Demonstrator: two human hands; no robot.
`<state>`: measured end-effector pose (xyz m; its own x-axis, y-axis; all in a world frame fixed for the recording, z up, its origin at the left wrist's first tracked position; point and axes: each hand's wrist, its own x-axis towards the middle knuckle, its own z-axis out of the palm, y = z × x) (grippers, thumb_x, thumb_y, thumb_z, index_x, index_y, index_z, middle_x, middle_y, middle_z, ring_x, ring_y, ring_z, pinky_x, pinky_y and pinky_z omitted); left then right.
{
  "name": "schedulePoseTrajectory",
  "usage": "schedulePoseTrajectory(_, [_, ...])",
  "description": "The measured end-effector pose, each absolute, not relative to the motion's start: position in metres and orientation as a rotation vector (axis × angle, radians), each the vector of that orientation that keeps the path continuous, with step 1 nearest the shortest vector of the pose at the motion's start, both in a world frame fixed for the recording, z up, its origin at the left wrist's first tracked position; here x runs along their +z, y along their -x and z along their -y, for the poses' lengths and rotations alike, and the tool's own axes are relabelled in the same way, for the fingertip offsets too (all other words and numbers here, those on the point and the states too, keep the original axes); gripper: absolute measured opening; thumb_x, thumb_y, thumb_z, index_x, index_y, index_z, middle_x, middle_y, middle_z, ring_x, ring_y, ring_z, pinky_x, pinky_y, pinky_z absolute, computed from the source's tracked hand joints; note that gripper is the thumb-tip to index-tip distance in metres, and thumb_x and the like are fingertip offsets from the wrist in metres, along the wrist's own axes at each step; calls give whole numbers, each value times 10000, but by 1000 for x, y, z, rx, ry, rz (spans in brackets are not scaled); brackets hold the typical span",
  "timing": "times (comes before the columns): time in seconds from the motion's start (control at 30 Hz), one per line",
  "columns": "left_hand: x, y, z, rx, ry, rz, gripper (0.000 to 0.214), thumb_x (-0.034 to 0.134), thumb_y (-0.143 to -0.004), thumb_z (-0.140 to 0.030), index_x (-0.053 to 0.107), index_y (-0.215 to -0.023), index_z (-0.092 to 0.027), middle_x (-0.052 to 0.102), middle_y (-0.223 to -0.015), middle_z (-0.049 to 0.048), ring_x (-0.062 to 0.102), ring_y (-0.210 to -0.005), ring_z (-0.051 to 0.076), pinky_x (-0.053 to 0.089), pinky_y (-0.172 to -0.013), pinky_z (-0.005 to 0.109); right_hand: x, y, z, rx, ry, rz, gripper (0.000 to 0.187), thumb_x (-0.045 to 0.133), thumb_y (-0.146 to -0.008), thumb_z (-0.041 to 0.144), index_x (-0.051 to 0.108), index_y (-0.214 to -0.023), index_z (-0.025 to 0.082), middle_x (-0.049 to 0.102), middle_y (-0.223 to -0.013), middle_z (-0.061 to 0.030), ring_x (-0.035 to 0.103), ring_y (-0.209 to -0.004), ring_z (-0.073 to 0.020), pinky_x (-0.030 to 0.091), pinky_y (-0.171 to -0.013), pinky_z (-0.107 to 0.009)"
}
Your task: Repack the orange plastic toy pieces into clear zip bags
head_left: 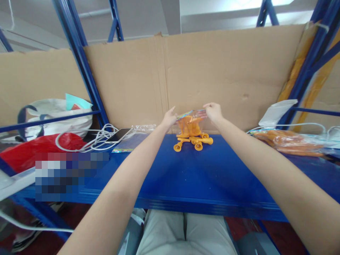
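A small clear bag [191, 118] of orange plastic pieces is pinched at its top corners by the left hand [169, 118] and the right hand [213, 111], held just above the blue shelf [186, 173]. More orange pieces [193, 140] lie loose beneath it. If the bag were tilted or one pinch slackened, pieces could spill and roll off the shelf edge

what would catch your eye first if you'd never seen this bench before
The orange plastic pieces at the back middle of the blue shelf, under a clear bag pinched by the left hand and right hand. A phone and white cables lie to the left.
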<state>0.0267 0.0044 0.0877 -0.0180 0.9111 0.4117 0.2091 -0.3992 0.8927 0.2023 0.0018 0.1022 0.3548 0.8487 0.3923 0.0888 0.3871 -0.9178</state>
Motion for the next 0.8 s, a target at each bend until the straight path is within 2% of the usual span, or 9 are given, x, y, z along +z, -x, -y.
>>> schedulePoseTrajectory(0.1, [90,-28,-2,1491,-1719,-1054,552,499,-861,-89,430,-1398,-200,627,-1256,104,630,-1057,177,501,-910,346,107,-210,-9,498,1014,1084,190,383,-818,58,513,-791,194,588,-632,17,640,-563,-122,555,-594,-286])
schedulePoseTrajectory(0.23, [95,-31,5,1385,-1717,-928,580,509,-853,-91,426,-1406,-242,674,-1186,72,624,-1083,193,462,-969,393,111,-218,-17,426,1006,1119,171,423,-785,48,523,-763,185,606,-722,3,648,-598,-113,562,-641,-302])
schedulePoseTrajectory(0.4, [99,-29,9,1515,-1716,-917,608,464,-868,-93,355,-1448,-239,652,-1230,51,571,-1170,193,373,-1059,446,118,-223,-19,420,965,1173,137,432,-815,107,545,-827,185,617,-732,-5,663,-627,-135,566,-634,-326])
schedulePoseTrajectory(0.57, [102,-22,0,1382,-1801,-872,625,480,-883,-133,313,-1469,-274,597,-1313,45,521,-1234,228,311,-1101,472,126,-223,-15,393,975,1271,107,459,-819,121,551,-816,176,627,-764,-20,665,-652,-141,559,-640,-322])
schedulePoseTrajectory(0.7, [107,-16,-10,1452,-1876,-805,635,485,-899,-182,266,-1482,-309,491,-1424,28,401,-1342,238,263,-1124,462,131,-226,-14,370,981,1298,123,453,-822,113,556,-825,178,634,-764,-23,668,-687,-154,558,-660,-336])
schedulePoseTrajectory(0.8, [110,-14,-13,1417,-1885,-819,646,508,-888,-203,271,-1478,-318,529,-1387,27,396,-1344,244,250,-1125,468,134,-228,-16,296,939,1292,148,433,-829,110,563,-817,178,633,-788,-21,668,-732,-149,552,-701,-332])
